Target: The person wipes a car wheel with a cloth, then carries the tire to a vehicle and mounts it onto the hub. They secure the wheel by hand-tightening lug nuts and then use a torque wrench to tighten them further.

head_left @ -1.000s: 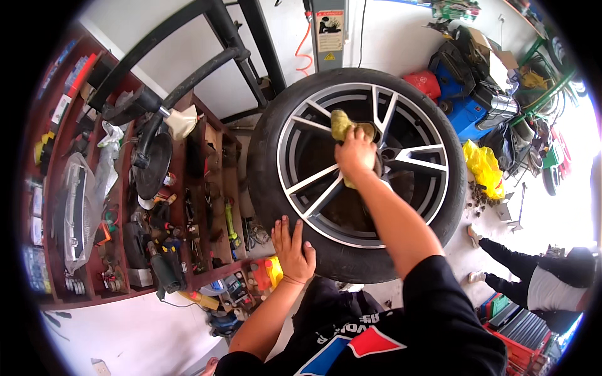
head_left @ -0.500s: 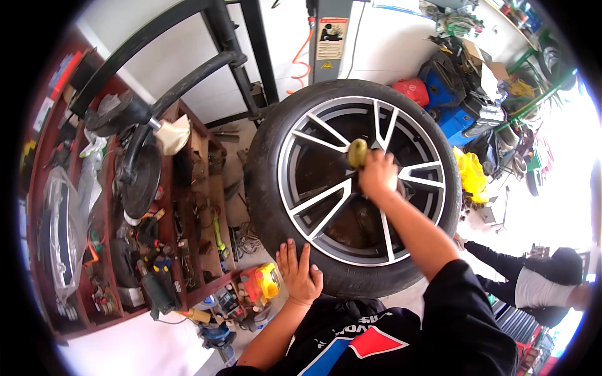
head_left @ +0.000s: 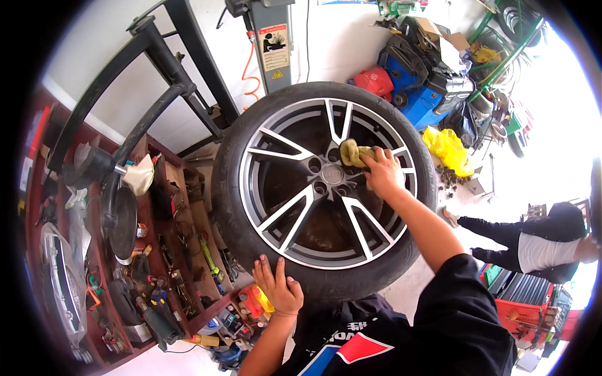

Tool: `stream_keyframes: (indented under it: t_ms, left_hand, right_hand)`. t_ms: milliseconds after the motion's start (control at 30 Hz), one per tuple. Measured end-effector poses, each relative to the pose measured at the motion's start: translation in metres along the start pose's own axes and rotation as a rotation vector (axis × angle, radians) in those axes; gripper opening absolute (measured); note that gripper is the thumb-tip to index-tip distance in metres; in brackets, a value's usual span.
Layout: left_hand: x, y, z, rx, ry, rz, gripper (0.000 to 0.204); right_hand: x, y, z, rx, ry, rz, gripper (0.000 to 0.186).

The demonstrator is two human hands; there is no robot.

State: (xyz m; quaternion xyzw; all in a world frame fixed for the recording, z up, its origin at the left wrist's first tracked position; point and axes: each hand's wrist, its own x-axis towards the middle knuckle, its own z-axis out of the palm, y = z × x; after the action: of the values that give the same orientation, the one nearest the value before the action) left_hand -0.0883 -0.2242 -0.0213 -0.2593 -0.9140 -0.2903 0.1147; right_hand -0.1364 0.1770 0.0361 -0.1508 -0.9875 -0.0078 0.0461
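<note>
A car wheel lies face up before me, its black tyre [head_left: 231, 207] round a grey and silver alloy rim [head_left: 300, 216] with split spokes. My right hand [head_left: 384, 172] grips a crumpled yellow-green rag [head_left: 353, 154] and presses it on a spoke, just right of the round centre cap [head_left: 332, 176]. Part of the rag is hidden under the fingers. On the near left sidewall rests my left hand [head_left: 279, 289], fingers stretched out and holding nothing.
Left stands a dark red shelf unit [head_left: 188, 316] full of tools, with a black machine arm [head_left: 94, 69] above. A grey post [head_left: 271, 44] rises behind the wheel. Blue equipment [head_left: 417, 100] and a yellow bag [head_left: 450, 150] lie beyond; a person [head_left: 545, 241] is at right.
My right hand has moved with the rag from over the wheel's centre to a spoke at its right, uncovering the centre cap. The spokes sit at another angle; my left hand remains on the tyre.
</note>
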Motion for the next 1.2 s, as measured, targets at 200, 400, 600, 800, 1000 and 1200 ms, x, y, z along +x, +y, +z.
stream_keyframes:
  t_ms: [200, 400, 600, 800, 1000, 1200]
  left_hand:
    - [0.001, 0.003, -0.002, 0.034, -0.034, 0.004, 0.05]
    - [-0.003, 0.005, 0.008, 0.069, 0.032, 0.021, 0.049]
    - [0.016, 0.036, -0.014, 0.132, -0.011, 0.068, 0.049]
    - [-0.033, 0.125, -0.037, -0.518, 0.142, -0.392, 0.082]
    - [-0.146, 0.019, -0.105, -0.5, 0.368, -1.149, 0.054]
    - [-0.167, -0.224, -0.282, 0.414, 0.454, -1.027, 0.067]
  right_hand:
    - [0.0, 0.102, -0.027, -0.061, 0.198, 0.465, 0.045]
    - [0.01, -0.013, 0.032, 0.242, 0.133, -0.009, 0.027]
    - [-0.045, -0.089, -0.023, 1.064, -0.044, -0.176, 0.028]
    - [-0.159, -0.155, -0.076, 2.49, -0.819, 0.203, 0.05]
    - [-0.202, -0.104, -0.072, 1.427, -0.524, -0.359, 0.036]
    - [-0.221, 0.041, -0.018, 1.364, -0.116, 0.35, 0.038]
